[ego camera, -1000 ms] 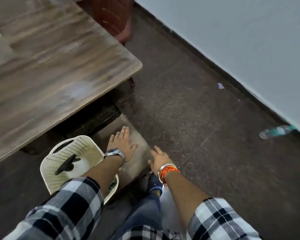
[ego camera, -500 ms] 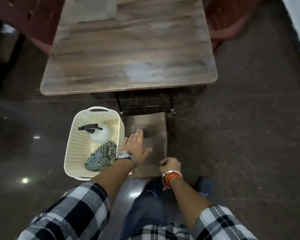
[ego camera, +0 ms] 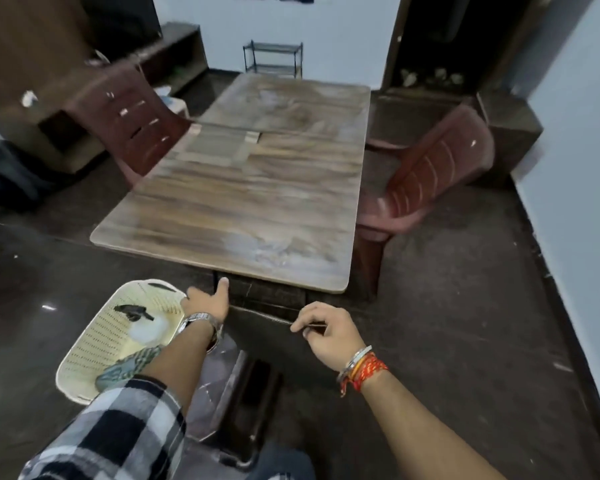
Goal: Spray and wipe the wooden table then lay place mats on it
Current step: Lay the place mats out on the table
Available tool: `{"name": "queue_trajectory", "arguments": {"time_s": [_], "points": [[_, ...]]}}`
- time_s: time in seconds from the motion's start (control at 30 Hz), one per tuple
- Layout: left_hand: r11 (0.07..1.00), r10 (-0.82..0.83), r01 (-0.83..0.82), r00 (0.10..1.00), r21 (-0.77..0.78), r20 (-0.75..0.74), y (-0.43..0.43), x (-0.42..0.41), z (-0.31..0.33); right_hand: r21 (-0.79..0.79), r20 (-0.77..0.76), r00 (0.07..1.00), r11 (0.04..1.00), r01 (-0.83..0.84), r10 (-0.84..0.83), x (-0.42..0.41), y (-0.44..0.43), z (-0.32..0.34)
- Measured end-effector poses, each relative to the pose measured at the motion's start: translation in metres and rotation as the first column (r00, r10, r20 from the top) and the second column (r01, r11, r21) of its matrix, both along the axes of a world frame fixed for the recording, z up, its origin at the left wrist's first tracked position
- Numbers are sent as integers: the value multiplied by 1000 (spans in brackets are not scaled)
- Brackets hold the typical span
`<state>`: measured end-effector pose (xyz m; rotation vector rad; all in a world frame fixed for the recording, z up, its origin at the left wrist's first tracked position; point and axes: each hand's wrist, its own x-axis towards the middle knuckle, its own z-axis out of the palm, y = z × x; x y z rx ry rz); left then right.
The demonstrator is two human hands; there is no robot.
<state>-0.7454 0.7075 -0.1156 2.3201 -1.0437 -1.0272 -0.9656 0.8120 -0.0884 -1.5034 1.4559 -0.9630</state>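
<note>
Both arms are extended forward and down from the lower edge of the view. The left forearm is angled toward one o'clock out of a rolled black-and-white checked sleeve, with a metal watch worn at the wrist. The left hand (ego camera: 207, 301) is held open, thumb pointed toward twelve o'clock. The right forearm is angled toward eleven o'clock, bangles and red thread worn at the wrist. The right hand (ego camera: 328, 332) is curled, fingertips (ego camera: 297, 326) pinched together toward nine o'clock.

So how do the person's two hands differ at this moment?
The left hand is spread open by the basket, holding nothing; the right hand pinches a thin flat edge. The left wrist has a metal watch, the right orange threads. Both are below the table.
</note>
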Motion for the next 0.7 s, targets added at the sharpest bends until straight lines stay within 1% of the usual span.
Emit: {"name": "queue_trajectory", "arguments": {"time_s": [0.07, 0.1, 0.23, 0.3, 0.33, 0.4, 0.5, 0.6, 0.7], "points": [[998, 58, -58, 998, 5, -28, -14, -8, 16, -61, 3, 999, 998, -32, 33, -14, -22, 21], [997, 77, -78, 996, -16, -40, -24, -10, 24, -87, 11, 999, 996, -33, 34, -21, -35, 30], [979, 148, -151, 989, -135, -29, -69, -23, 58, -115, 87, 996, 993, 35, -25, -50, -93, 58], [954, 216, -219, 976, -207, -39, -94, -35, 75, -91, 145, 980, 985, 148, -134, -62, -125, 67], [941, 248, -252, 968, -226, -45, -108, -42, 81, -68, 185, 955, 967, 247, -231, -69, -141, 70], [921, 283, -293, 956, -257, -77, -135, -57, 94, -35, 231, 884, 905, 424, -406, -78, -169, 75], [905, 305, -343, 935, -252, -181, -179, -83, 107, -59, 254, 780, 796, 602, -572, -91, -210, 90], [872, 350, -424, 890, -247, -290, -214, -106, 116, -106, 213, 721, 718, 688, -660, -104, -248, 99], [870, 270, -404, 870, -282, -413, -250, -131, 119, -140, 199, 723, 711, 689, -661, -116, -284, 99]]}}
